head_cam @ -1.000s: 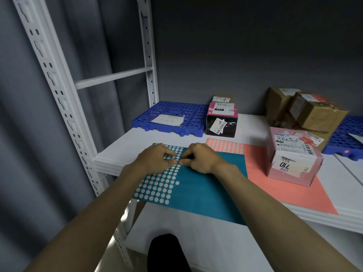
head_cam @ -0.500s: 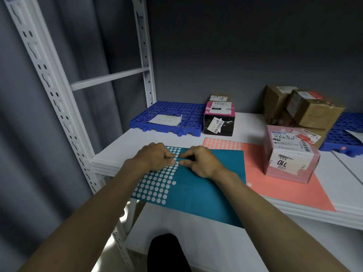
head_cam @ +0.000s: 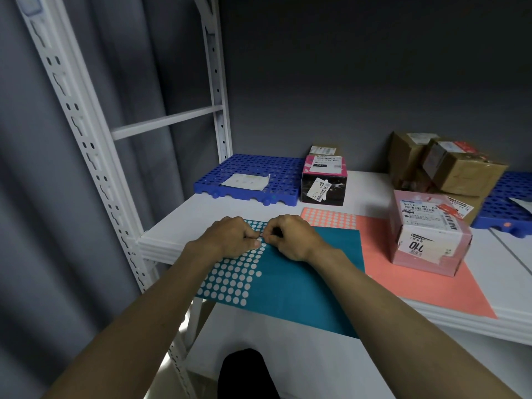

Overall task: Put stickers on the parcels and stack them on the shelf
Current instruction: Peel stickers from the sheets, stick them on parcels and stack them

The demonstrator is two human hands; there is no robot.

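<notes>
Peeling a dot sticker off the teal sheet at the front of the shelf.

At far left stands the shelf (head_cam: 178, 226) upright; behind lies a blue grid mat (head_cam: 247, 175) with a white paper on it. The left hand (head_cam: 230, 237) rests curled on the teal sticker sheet (head_cam: 288, 283), seemingly steadying it, while the right hand (head_cam: 290, 236) curls its fingertips in against the left's, apparently picking at one white dot; whether a sticker is lifted I cannot tell. Behind, a black and pink parcel (head_cam: 324, 182) carries a tag reading "5元". Right of the hands, a pink parcel (head_cam: 426, 234) waits on the salmon sticker sheet (head_cam: 403, 280), marked upside-down "110". Brown parcels (head_cam: 454, 168) sit behind it.
</notes>
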